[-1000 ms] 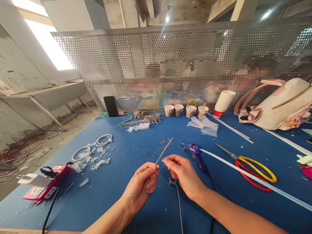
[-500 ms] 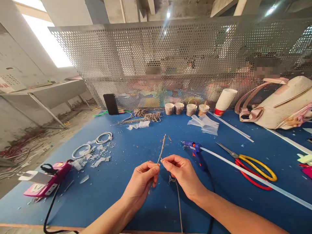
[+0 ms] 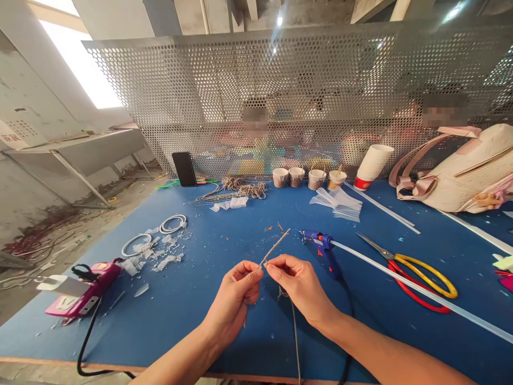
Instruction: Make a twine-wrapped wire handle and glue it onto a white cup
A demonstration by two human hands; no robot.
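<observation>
Table (image 3: 200,278): plain blue, near edge brownish. Thin stick (image 3: 276,245): grey-brown, spiral pattern. Cord (image 3: 296,337) crossing near edge: grey-beige. Glue gun (image 3: 329,256): dark blue, orange-red trigger; glue stick (image 3: 368,262): translucent white. Scissors (image 3: 387,255): silver-grey blades, one handle yellow, other red. Toward left edge, power strip (image 3: 106,274): magenta, white sockets. Along far edge: phone (image 3: 184,169) black; paper cup stack (image 3: 373,163) white, red band; backpack (image 3: 473,171) cream, pink straps; screen (image 3: 216,80) grey, round-hole pattern.
</observation>
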